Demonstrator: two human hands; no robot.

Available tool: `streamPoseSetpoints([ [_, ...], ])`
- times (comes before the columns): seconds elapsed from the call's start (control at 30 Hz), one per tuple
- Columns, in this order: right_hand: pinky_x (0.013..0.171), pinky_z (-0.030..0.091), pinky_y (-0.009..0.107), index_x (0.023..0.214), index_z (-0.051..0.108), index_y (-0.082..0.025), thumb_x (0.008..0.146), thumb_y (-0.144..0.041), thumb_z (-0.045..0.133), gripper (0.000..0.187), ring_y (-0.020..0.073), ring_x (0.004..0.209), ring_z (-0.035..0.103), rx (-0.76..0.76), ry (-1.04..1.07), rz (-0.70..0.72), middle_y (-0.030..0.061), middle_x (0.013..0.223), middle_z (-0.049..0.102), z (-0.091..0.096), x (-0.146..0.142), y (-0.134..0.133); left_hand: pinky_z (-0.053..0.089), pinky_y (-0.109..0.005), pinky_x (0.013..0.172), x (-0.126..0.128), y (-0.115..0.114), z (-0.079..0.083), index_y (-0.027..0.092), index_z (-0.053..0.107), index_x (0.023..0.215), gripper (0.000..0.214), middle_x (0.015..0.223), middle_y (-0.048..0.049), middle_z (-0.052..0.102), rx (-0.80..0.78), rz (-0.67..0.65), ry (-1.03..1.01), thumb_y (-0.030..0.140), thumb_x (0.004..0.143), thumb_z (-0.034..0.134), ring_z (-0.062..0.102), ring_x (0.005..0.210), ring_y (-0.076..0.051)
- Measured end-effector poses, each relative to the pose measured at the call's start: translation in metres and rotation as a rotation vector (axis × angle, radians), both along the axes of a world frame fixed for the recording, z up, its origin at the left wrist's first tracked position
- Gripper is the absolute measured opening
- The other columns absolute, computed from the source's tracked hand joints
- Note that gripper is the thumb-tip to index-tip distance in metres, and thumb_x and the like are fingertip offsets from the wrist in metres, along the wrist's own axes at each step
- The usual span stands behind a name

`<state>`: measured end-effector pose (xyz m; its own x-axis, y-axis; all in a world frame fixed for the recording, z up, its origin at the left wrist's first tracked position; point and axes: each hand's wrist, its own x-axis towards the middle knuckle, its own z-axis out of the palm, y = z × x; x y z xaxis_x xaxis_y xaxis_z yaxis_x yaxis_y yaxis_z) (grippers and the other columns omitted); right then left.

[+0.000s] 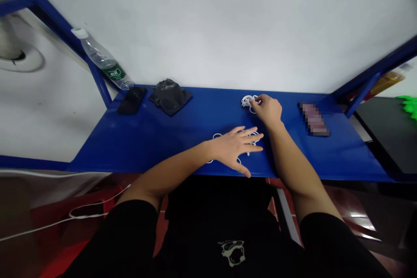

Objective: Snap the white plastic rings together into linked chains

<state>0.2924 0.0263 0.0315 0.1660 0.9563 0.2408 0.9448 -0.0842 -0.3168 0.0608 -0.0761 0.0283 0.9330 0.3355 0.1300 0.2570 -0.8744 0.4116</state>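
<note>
My left hand [236, 147] lies flat with fingers spread on the blue table [156, 139], pressing on several thin white rings [217, 136] that peek out around it near the front edge. Farther back, my right hand [269, 108] is curled, its fingertips pinching at a small heap of white rings [246, 101] near the wall.
A plastic water bottle [103, 61] leans against the blue frame at the back left. A black phone-like object [132, 100] and a crumpled black bag [170, 95] lie beside it. A blurred flat object [314, 118] lies at the right. A white cable [81, 216] runs below left.
</note>
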Motion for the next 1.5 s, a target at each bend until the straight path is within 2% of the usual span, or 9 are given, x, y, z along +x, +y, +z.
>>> streamPoseSetpoints([
  [0.13,0.084,0.055,0.041,0.116,0.084,-0.023,0.103,-0.051,0.068,0.035,0.0341,0.098,0.081,0.02,0.065,0.063,0.0113,0.098,0.087,-0.002,-0.003,0.0,0.012,-0.061,0.147,0.01,-0.003,-0.012,0.027,0.058,0.173,0.095,0.189,-0.0118,0.034,0.059,-0.049,0.134,0.083,0.098,0.074,0.023,0.18,-0.04],
  [0.43,0.079,0.053,0.037,0.112,0.085,-0.021,0.1,-0.038,0.066,0.029,0.0259,0.081,0.076,0.015,0.115,0.562,0.0086,0.094,0.086,-0.007,-0.009,-0.006,0.026,-0.053,0.143,-0.009,0.047,-0.02,0.029,0.072,0.159,0.068,0.18,-0.0091,0.053,0.159,0.181,0.143,0.071,0.106,0.072,0.04,0.174,-0.035],
  [0.67,0.082,0.054,0.039,0.114,0.085,-0.021,0.099,-0.034,0.062,0.03,0.0264,0.086,0.076,-0.012,0.113,0.609,0.01,0.102,0.087,-0.01,-0.01,-0.005,0.04,-0.052,0.134,-0.027,0.067,-0.021,0.028,0.079,0.149,0.047,0.173,-0.0106,0.062,0.146,0.31,0.087,0.055,0.111,0.072,0.052,0.165,-0.033],
  [0.8,0.085,0.056,0.04,0.111,0.085,-0.021,0.096,-0.028,0.059,0.031,0.0271,0.089,0.076,-0.033,0.098,0.644,0.0107,0.106,0.087,-0.007,-0.013,-0.006,0.039,-0.054,0.136,-0.03,0.069,-0.02,0.027,0.08,0.147,0.041,0.17,-0.0116,0.065,0.113,0.408,0.075,0.044,0.111,0.073,0.059,0.158,-0.033],
  [0.93,0.085,0.055,0.037,0.103,0.084,-0.022,0.092,-0.023,0.061,0.026,0.0239,0.087,0.074,-0.039,0.08,0.742,0.0081,0.102,0.085,0.011,-0.028,-0.029,0.031,-0.063,0.141,-0.034,0.07,-0.017,0.024,0.078,0.149,0.041,0.171,-0.0146,0.062,0.093,0.53,0.077,0.039,0.111,0.07,0.057,0.16,-0.035],
  [1.07,0.077,0.052,0.033,0.111,0.084,-0.026,0.098,-0.042,0.077,0.022,0.0212,0.084,0.074,-0.15,0.209,1.033,0.0037,0.097,0.082,0.026,-0.06,-0.065,0.03,-0.065,0.141,-0.036,0.075,-0.017,0.024,0.076,0.152,0.046,0.175,-0.0156,0.058,0.067,0.602,0.089,0.036,0.108,0.073,0.054,0.162,-0.037],
  [1.17,0.074,0.048,0.032,0.111,0.084,-0.024,0.094,-0.05,0.089,0.032,0.0211,0.081,0.072,-0.257,0.168,1.211,0.0023,0.091,0.081,0.02,-0.086,-0.084,0.03,-0.067,0.14,-0.035,0.078,-0.02,0.024,0.076,0.151,0.044,0.175,-0.0159,0.057,0.071,0.669,0.094,0.037,0.11,0.07,0.052,0.164,-0.038],
  [1.33,0.071,0.04,0.032,0.105,0.084,-0.023,0.099,-0.029,0.08,0.009,0.0202,0.081,0.071,-0.361,0.07,1.258,0.0034,0.092,0.083,-0.002,-0.104,-0.089,0.03,-0.066,0.14,-0.033,0.076,-0.023,0.026,0.077,0.15,0.042,0.174,-0.0148,0.059,0.098,0.754,0.056,0.042,0.112,0.069,0.052,0.162,-0.039],
  [1.5,0.072,0.04,0.031,0.094,0.079,-0.023,0.099,-0.017,0.066,0.015,0.0184,0.079,0.067,-0.293,0.079,1.183,0.0034,0.094,0.081,0.003,-0.088,-0.074,0.03,-0.066,0.14,-0.033,0.077,-0.024,0.025,0.078,0.149,0.042,0.174,-0.015,0.058,0.082,0.799,0.07,0.042,0.111,0.072,0.052,0.161,-0.04],
])
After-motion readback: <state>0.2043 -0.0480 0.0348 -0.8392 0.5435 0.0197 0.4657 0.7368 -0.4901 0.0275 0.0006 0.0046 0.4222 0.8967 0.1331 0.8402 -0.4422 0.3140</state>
